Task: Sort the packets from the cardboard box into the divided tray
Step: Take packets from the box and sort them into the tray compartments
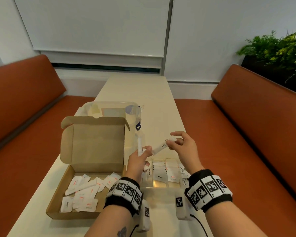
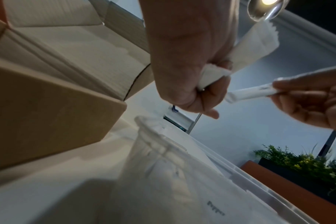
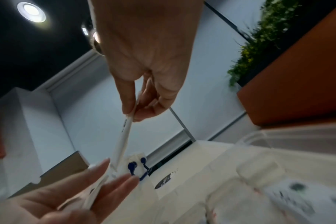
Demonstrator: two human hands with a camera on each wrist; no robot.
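2 hands (image 1: 138, 161) (image 1: 184, 147) grip sugar sticks (image 1: 162, 145) above the divided tray's (image 1: 160, 185) far edge.

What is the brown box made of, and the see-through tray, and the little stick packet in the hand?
Cardboard box: matte brown corrugated card, with folded flaps. Divided tray: clear glossy plastic, probably; the packets show through. Sugar stick, pinched by the right hand: white matte paper, it seems, with crimped ends.

**Both hands raised, each gripping**

Left hand (image 1: 138, 161): fingers curled, pinching a white packet (image 1: 140, 147), wrist banded with markers. Right hand (image 1: 184, 147): thumb and fingers pinching a sugar stick (image 1: 162, 146), forearm angled inward toward the left.
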